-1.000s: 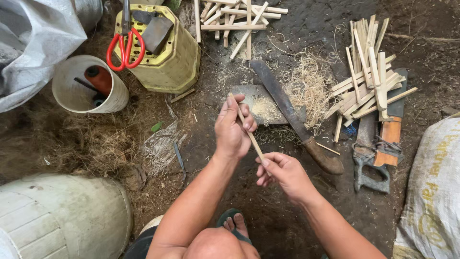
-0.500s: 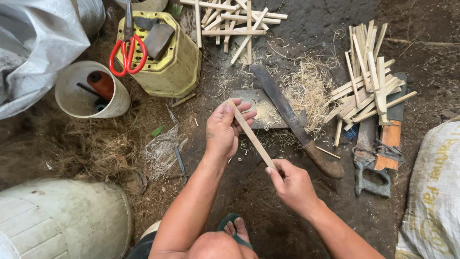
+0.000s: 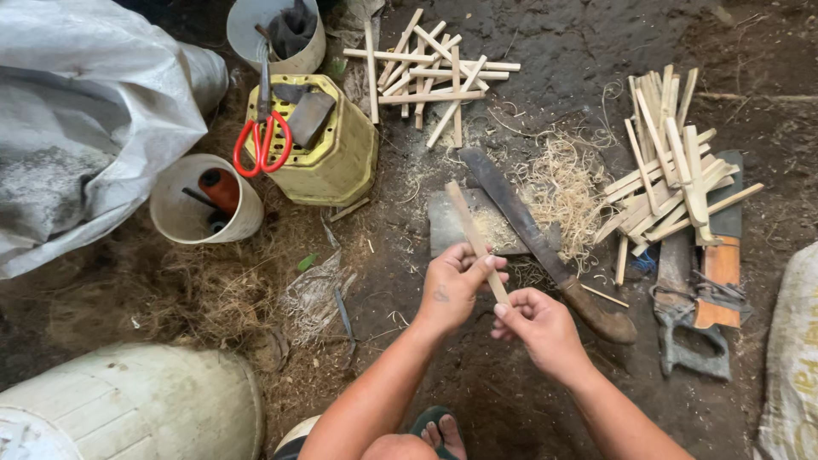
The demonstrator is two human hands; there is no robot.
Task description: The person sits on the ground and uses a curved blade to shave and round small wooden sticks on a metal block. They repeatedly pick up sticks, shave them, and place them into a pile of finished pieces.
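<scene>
- Bamboo stick (image 3: 474,238) held in both hands over stone slab (image 3: 477,226); long axis slants up-left, away from body, free end above the slab.
- Right hand (image 3: 541,328) clamps fingers on the near end; left hand (image 3: 452,285) pinches just above it, thumb across the stick.
- Stick: pale, flat, thin, straight, smooth-shaved.
- Machete (image 3: 545,247), dark blade, wooden handle, lies just right of the slab; curly shavings (image 3: 562,183) beyond it; split sticks pile (image 3: 669,170) further right.

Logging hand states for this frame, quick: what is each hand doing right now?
Left hand: grip closed on the bamboo stick, around its middle.
Right hand: grip closed on the same stick's lower end.
</scene>
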